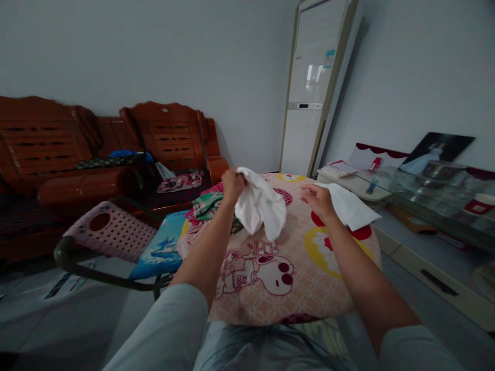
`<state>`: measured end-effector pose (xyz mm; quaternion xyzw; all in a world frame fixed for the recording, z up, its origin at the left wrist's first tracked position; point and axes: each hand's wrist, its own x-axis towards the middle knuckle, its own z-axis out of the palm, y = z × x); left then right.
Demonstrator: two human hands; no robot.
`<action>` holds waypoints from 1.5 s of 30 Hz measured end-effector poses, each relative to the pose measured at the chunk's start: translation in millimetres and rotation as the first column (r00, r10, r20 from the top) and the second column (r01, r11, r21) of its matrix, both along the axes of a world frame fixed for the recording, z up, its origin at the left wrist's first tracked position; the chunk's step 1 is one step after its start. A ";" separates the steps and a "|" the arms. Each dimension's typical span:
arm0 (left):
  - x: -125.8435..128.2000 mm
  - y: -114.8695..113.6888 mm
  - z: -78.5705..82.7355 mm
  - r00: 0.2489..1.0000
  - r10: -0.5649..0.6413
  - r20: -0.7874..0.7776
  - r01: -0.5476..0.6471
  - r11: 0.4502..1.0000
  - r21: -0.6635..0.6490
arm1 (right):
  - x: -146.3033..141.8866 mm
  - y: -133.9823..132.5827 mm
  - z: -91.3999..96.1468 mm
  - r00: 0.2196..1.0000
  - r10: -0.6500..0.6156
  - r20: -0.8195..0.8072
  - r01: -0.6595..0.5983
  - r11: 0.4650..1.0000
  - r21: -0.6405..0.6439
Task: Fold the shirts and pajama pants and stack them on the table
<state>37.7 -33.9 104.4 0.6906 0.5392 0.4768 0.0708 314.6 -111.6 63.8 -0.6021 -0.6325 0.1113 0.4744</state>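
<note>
My left hand (233, 185) is closed on the upper edge of a white cloth (260, 203). From that grip the cloth hangs crumpled and loose above the round table, its kind hard to tell. To the right, my right hand (317, 200) is apart from it with fingers partly bent and nothing visible in them. A flat white folded cloth (351, 206) lies beside my right wrist at the table's right edge. A pile of coloured clothes (207, 207), green, pink and red, sits at the table's left, partly hidden by my left arm.
A pink patterned tablecloth (247, 304) covers the round table in front of me. Left stands a chair (116, 229) with a blue cushion; wooden sofas (166, 134) are behind. A glass-topped cabinet (429, 198) is on the right, a tall air conditioner (305, 87) in the corner.
</note>
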 end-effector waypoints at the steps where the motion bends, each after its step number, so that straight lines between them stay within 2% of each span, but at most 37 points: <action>1: -14.7 6.5 14.2 0.979 0.154 0.133 -0.164 0.984 0.067 | 12.2 2.5 -7.6 0.980 -0.151 0.127 0.158 0.986 -0.049; 3: -41.4 14.4 34.8 0.947 0.220 0.235 -0.279 0.924 0.260 | 38.6 5.6 -24.2 0.867 -0.342 0.363 0.406 0.907 -0.116; 5: -59.6 15.6 36.7 0.937 0.266 0.227 -0.342 0.832 0.436 | 64.0 6.0 -40.3 0.751 -0.427 0.503 0.567 0.807 -0.162; 6: -65.0 14.3 29.7 0.941 0.283 0.183 -0.337 0.819 0.464 | 75.2 5.5 -47.5 0.708 -0.448 0.546 0.623 0.760 -0.185; 7: -68.4 12.1 18.0 0.950 0.293 0.111 -0.311 0.840 0.445 | 85.0 4.8 -53.8 0.675 -0.453 0.583 0.658 0.727 -0.196; 9: -71.6 5.3 -13.9 0.948 0.318 -0.020 -0.297 0.902 0.314 | 100.4 3.4 -63.4 0.632 -0.435 0.642 0.689 0.694 -0.208; 11: -73.2 -3.8 -46.9 0.935 0.276 -0.224 -0.256 0.960 0.114 | 110.5 3.0 -68.8 0.600 -0.393 0.697 0.690 0.696 -0.201; 14: -76.0 -20.2 -78.4 0.879 0.213 -0.427 -0.299 0.943 -0.145 | 117.1 5.2 -70.5 0.567 -0.322 0.759 0.666 0.721 -0.191; 17: -77.7 -34.3 -85.0 0.827 0.111 -0.551 -0.279 0.932 -0.230 | 117.7 9.5 -68.8 0.570 -0.342 0.748 0.666 0.725 -0.176; 20: -77.6 -42.4 -83.4 0.787 0.059 -0.614 -0.263 0.933 -0.247 | 119.2 12.8 -68.0 0.577 -0.416 0.703 0.700 0.695 -0.164; 23: -77.1 -46.3 -84.6 0.744 -0.070 -0.664 -0.207 0.921 -0.329 | 126.6 14.3 -69.2 0.586 -0.441 0.680 0.722 0.665 -0.191; 26: -75.3 -48.4 -83.2 0.775 -0.165 -0.610 -0.104 0.919 -0.380 | 136.0 16.3 -68.3 0.594 -0.441 0.672 0.731 0.646 -0.222; 28: -70.7 -48.3 -78.0 0.853 -0.091 -0.515 -0.073 0.955 -0.289 | 137.9 19.2 -63.6 0.602 -0.446 0.663 0.723 0.656 -0.215; 29: -66.6 -47.6 -74.4 0.894 -0.030 -0.448 -0.075 0.974 -0.215 | 136.7 21.4 -59.7 0.616 -0.450 0.646 0.708 0.676 -0.204; 31: -54.4 -45.5 -67.1 0.948 0.040 -0.316 -0.079 0.991 -0.109 | 131.1 26.5 -50.4 0.679 -0.451 0.580 0.641 0.750 -0.167; 33: -37.6 -43.3 -61.8 0.967 -0.023 -0.255 -0.005 0.994 -0.109 | 124.5 31.4 -42.1 0.738 -0.450 0.503 0.570 0.815 -0.107; 34: -28.4 -42.6 -60.7 0.964 -0.085 -0.251 0.054 0.990 -0.129 | 122.3 33.1 -39.5 0.744 -0.460 0.485 0.564 0.821 -0.086; 35: -19.2 -42.2 -60.8 0.955 -0.151 -0.256 0.115 0.982 -0.150 | 121.5 34.0 -38.5 0.734 -0.479 0.481 0.581 0.810 -0.079; 38: 5.1 -42.9 -69.5 0.909 -0.314 -0.275 0.269 0.944 -0.189 | 127.3 31.3 -44.2 0.669 -0.519 0.533 0.682 0.713 -0.162; 42: 24.9 -43.3 -96.9 0.882 -0.412 -0.229 0.357 0.901 -0.248 | 143.3 21.7 -57.7 0.642 -0.511 0.571 0.737 0.615 -0.279; 43: 27.9 -42.6 -104.8 0.884 -0.415 -0.216 0.358 0.897 -0.259 | 146.1 19.1 -59.5 0.637 -0.526 0.564 0.743 0.613 -0.268; 45: 31.9 -40.5 -119.0 0.885 -0.419 -0.203 0.359 0.892 -0.274 | 148.5 13.2 -60.9 0.641 -0.552 0.533 0.727 0.658 -0.194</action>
